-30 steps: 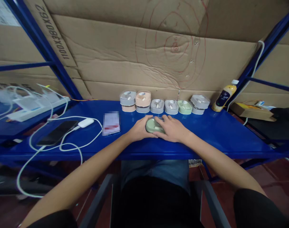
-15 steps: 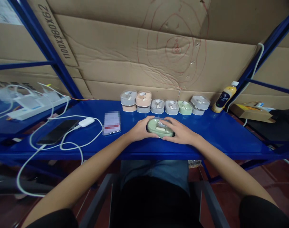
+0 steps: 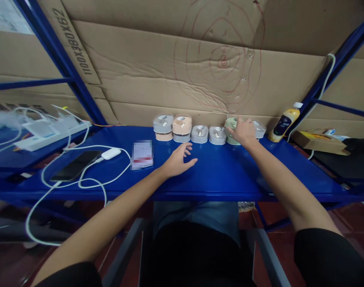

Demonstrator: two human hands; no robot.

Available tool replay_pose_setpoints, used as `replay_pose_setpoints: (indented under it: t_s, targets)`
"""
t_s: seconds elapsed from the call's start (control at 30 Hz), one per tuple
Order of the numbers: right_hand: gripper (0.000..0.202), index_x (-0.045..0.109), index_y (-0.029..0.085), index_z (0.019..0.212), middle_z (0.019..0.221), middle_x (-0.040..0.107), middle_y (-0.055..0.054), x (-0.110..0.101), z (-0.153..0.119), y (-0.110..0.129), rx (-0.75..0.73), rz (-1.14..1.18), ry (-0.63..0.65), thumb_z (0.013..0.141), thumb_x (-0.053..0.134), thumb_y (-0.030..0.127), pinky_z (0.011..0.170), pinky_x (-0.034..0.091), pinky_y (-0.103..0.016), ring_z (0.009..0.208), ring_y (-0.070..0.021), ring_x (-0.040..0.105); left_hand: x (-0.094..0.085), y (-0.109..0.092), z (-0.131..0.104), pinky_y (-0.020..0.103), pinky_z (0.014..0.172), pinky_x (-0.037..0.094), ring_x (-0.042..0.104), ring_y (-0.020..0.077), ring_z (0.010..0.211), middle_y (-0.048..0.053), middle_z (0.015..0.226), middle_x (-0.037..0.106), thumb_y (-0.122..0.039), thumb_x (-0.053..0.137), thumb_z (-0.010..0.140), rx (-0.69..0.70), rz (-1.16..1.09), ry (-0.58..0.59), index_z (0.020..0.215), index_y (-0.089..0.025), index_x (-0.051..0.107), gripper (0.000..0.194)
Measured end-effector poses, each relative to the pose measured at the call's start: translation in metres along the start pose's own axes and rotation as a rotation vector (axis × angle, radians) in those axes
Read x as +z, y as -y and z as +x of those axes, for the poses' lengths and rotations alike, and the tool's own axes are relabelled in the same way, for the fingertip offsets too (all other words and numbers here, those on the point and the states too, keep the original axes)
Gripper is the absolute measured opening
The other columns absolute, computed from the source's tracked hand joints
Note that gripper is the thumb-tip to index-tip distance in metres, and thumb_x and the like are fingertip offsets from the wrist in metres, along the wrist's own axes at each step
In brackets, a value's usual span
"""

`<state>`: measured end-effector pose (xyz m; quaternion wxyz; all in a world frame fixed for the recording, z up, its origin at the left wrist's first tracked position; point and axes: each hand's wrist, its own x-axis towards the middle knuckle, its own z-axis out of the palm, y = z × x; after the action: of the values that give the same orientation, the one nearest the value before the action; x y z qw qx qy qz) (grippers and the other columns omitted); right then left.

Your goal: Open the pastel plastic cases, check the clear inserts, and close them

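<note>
My right hand (image 3: 244, 130) grips a green lidded box (image 3: 231, 122) at the back of the blue table, on top of the green box at that spot. Its fingers partly hide both boxes and the grey stack (image 3: 260, 129) to the right. My left hand (image 3: 181, 160) rests over the table's front half, fingers apart and holding nothing. In the row stand a grey-over-peach stack (image 3: 163, 124), a peach-over-grey stack (image 3: 182, 124) and two single grey boxes, one (image 3: 199, 134) left of the other (image 3: 217, 135).
A phone with a blurred screen (image 3: 142, 154) lies left of my left hand. Farther left are a black phone (image 3: 76, 165), white cables, an earbud case (image 3: 111, 154) and a power strip (image 3: 53, 134). A juice bottle (image 3: 285, 122) and an open carton (image 3: 319, 142) are at right.
The green box has gone from between both hands to the back row, carried by my right hand. My left hand has let go of it and moved slightly left.
</note>
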<state>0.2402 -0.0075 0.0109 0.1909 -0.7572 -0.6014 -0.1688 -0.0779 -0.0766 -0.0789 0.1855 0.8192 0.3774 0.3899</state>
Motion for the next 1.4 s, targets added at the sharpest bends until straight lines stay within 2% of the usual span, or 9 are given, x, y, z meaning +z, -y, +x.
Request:
replay_pose_setpoints:
  t_s: [0.2,0.4,0.57,0.73,0.9,1.0,1.13,1.27,1.4]
  targets:
    - [0.069,0.059,-0.002,0.138,0.138,0.059,-0.037,0.023,0.006,0.014,0.031,-0.135,-0.013,0.1,0.06,0.056,0.102,0.043,-0.055,0.128,-0.0475,0.055,0.0,0.003,0.0,0.046,0.095,0.062,0.071,0.0249,0.106,0.013,0.127,0.067,-0.042,0.071,0.093,0.009,0.02,0.014,0.136,-0.021,0.051,0.053]
    - [0.062,0.056,-0.003,0.144,0.155,0.049,-0.038,0.017,-0.003,0.02,-0.238,-0.086,-0.2,0.106,0.05,0.046,0.114,0.036,-0.062,0.145,-0.0494,0.043,0.002,0.003,0.001,0.046,0.096,0.062,0.071,0.0241,0.106,0.012,0.129,0.066,-0.038,0.072,0.093,0.013,0.041,0.011,0.136,-0.022,0.05,0.05]
    - [0.074,0.052,0.004,0.154,0.17,0.04,-0.03,0.028,-0.021,0.064,-0.689,0.114,0.008,0.1,0.06,0.054,0.127,0.029,-0.06,0.159,-0.0456,0.033,0.002,0.002,0.0,0.047,0.096,0.062,0.071,0.0251,0.106,0.011,0.127,0.066,-0.038,0.07,0.093,0.026,0.056,0.012,0.134,-0.023,0.052,0.047]
    - [0.086,0.043,-0.002,0.158,0.172,0.034,-0.034,0.044,-0.048,0.106,-0.703,0.196,0.213,0.097,0.067,0.056,0.133,0.022,-0.058,0.164,-0.0465,0.027,0.001,0.004,0.0,0.045,0.094,0.063,0.071,0.0239,0.105,0.01,0.125,0.067,-0.034,0.07,0.093,0.037,0.055,-0.008,0.134,-0.023,0.053,0.046]
    - [0.063,0.06,0.011,0.14,0.152,0.058,-0.027,0.023,-0.086,0.092,-0.736,0.344,0.074,0.1,0.059,0.059,0.123,0.038,-0.064,0.147,-0.0464,0.048,-0.003,0.001,0.0,0.05,0.106,0.059,0.069,0.0299,0.12,0.013,0.132,0.065,-0.036,0.077,0.089,0.03,0.077,-0.113,0.136,-0.021,0.051,0.056]
    - [0.068,0.065,0.015,0.129,0.137,0.066,-0.026,0.0,-0.105,0.085,-0.595,0.387,-0.001,0.096,0.056,0.073,0.109,0.05,-0.067,0.131,-0.0484,0.059,-0.006,-0.005,-0.001,0.055,0.116,0.052,0.062,0.0354,0.134,0.016,0.141,0.06,-0.043,0.086,0.082,0.062,0.067,-0.106,0.141,-0.021,0.049,0.073]
    - [0.087,0.06,0.009,0.135,0.128,0.069,-0.032,-0.02,-0.112,0.089,-0.383,0.296,0.204,0.087,0.064,0.081,0.092,0.057,-0.067,0.113,-0.0529,0.07,-0.01,-0.009,-0.003,0.058,0.126,0.042,0.051,0.0395,0.149,0.02,0.155,0.052,-0.05,0.091,0.077,0.053,0.046,-0.024,0.152,-0.02,0.043,0.094]
    - [0.086,0.051,0.016,0.15,0.13,0.074,-0.021,-0.021,-0.099,0.078,-0.668,0.488,0.479,0.082,0.08,0.061,0.094,0.061,-0.055,0.114,-0.0418,0.074,-0.012,-0.006,-0.003,0.061,0.13,0.035,0.04,0.0437,0.158,0.023,0.169,0.04,-0.057,0.098,0.066,-0.003,0.015,0.06,0.162,-0.021,0.034,0.12]
    - [0.103,0.047,0.02,0.159,0.151,0.064,-0.019,-0.012,-0.094,0.06,-0.921,0.688,0.501,0.074,0.088,0.062,0.11,0.055,-0.055,0.136,-0.0391,0.064,-0.012,-0.006,-0.002,0.061,0.128,0.038,0.044,0.0445,0.156,0.023,0.169,0.043,-0.055,0.099,0.065,-0.013,-0.047,0.167,0.166,-0.021,0.031,0.126]
